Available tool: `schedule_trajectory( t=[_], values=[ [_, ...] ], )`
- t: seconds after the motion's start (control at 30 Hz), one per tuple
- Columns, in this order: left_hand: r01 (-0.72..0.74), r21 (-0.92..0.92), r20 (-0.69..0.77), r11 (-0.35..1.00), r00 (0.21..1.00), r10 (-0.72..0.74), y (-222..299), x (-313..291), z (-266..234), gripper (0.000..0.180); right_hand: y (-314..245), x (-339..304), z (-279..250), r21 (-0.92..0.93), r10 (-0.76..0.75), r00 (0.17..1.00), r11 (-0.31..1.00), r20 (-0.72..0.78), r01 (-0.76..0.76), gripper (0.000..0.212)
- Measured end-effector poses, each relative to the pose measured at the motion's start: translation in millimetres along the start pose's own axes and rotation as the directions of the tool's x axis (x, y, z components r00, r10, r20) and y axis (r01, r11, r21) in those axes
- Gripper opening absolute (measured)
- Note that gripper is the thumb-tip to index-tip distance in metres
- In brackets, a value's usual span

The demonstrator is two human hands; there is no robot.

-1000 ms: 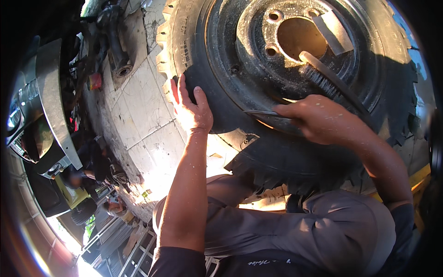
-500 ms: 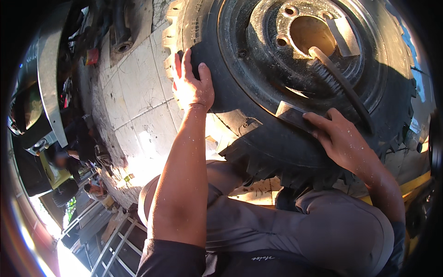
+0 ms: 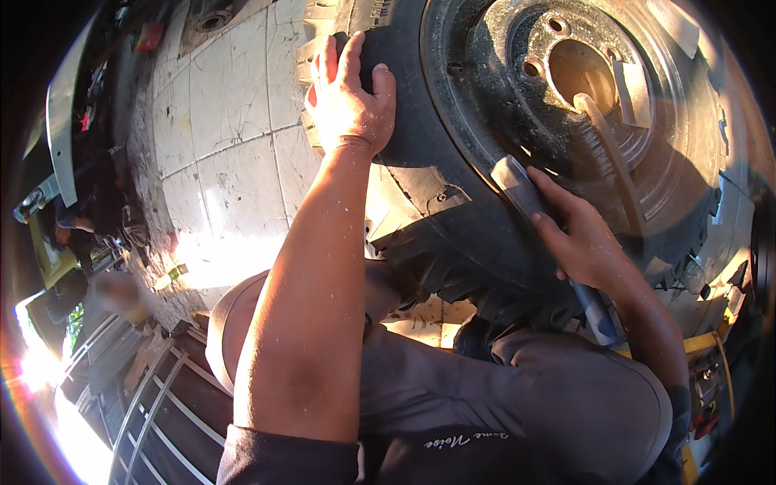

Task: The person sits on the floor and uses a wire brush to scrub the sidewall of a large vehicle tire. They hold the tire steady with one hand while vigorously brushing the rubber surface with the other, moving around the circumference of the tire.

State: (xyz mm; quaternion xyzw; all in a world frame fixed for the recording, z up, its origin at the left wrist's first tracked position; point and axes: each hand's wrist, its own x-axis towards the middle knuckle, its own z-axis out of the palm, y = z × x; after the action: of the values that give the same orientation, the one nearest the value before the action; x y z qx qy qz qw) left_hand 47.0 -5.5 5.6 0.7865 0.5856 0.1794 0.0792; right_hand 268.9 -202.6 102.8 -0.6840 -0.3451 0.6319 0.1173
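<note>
A large black tyre (image 3: 485, 263) on a dusty steel wheel rim (image 3: 509, 61) lies in front of me. My left hand (image 3: 354, 101) is open, fingers apart, resting against the tyre's left sidewall and tread edge. In my right hand (image 3: 586, 238) is a long, flat grey bar (image 3: 517, 184); its far end meets the line between tyre and rim. A blue-grey end shows below the hand, and the grip hides the middle. Across the rim lies a wire brush (image 3: 610, 158) with a curved handle. A stiff, pale flat piece (image 3: 634, 93) leans by the centre hole.
Pale floor tiles (image 3: 234, 174) spread to the left of the tyre. Metal rails (image 3: 153, 404) stand at the lower left, with clutter above them. A yellow bar (image 3: 702, 343) runs at the right. My knees are close below the tyre.
My view has shifted, so tyre and brush sit farther right. The right hand has turned the bar from nearly level to steeper along the rim edge. The left hand keeps its place on the tyre.
</note>
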Motion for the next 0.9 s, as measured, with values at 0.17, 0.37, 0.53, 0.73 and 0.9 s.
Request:
schedule_trajectory(
  t=[0.17,0.37,0.53,0.73,0.9],
  values=[
    [-0.017,0.049,-0.040,0.999,0.999,0.019,-4.6,0.7,1.0,0.055,-6.8,-5.6,-5.6,-0.064,0.082,0.996,0.995,0.023,-0.080,0.059],
    [-0.020,0.022,-0.045,1.000,0.999,0.021,-0.8,0.5,2.3,0.054,-13.0,2.8,3.7,-0.042,-0.018,1.000,0.999,-0.018,0.017,0.058],
    [-0.037,0.032,-0.061,0.999,0.997,0.039,-5.8,-1.4,4.2,0.054,-3.9,-0.1,-6.4,-0.032,0.055,0.998,0.998,0.038,-0.054,0.059],
    [-0.019,0.028,-0.032,0.999,0.999,0.020,-3.1,-0.5,3.0,0.054,-11.6,14.5,1.3,0.003,-0.021,1.000,1.000,0.023,0.021,0.059],
    [-0.011,0.023,-0.032,1.000,0.999,0.012,-2.5,0.4,1.5,0.054,-0.1,3.1,-9.7,-0.014,0.051,0.997,0.999,0.058,-0.051,0.059]
  ],
)
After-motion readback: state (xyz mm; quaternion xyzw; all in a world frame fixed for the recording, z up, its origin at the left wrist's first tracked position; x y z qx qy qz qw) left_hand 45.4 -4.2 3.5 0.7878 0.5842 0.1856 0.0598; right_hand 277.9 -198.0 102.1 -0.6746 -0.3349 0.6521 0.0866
